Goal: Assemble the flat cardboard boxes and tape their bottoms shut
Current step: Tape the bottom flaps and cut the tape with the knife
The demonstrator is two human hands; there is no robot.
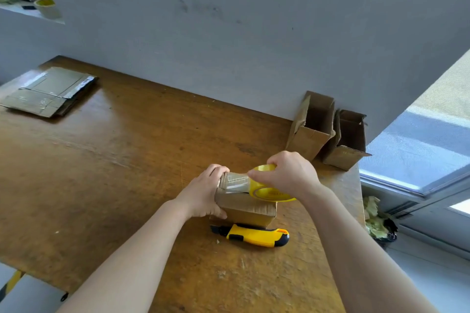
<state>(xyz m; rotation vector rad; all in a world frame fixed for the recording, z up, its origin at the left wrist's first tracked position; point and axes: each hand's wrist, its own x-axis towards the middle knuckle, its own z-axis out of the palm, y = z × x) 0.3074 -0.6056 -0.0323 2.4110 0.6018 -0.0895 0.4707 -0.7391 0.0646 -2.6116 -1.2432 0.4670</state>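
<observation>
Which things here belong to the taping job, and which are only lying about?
Job: box in left hand; tape roll in right hand; utility knife; flat boxes; two assembled boxes.
Lying about: second roll on ledge; crumpled scraps by window.

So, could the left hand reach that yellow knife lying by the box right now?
Probably yes, but not freely: the left hand grips the cardboard box, fingers over the tape end, so it would have to let go. The knife lies bare on the table just beside the box, nothing over it.

Wooden table (127,160), flat cardboard stack (48,91), apparently taped, two open boxes (311,132), small box (248,207), yellow knife (254,234)
</observation>
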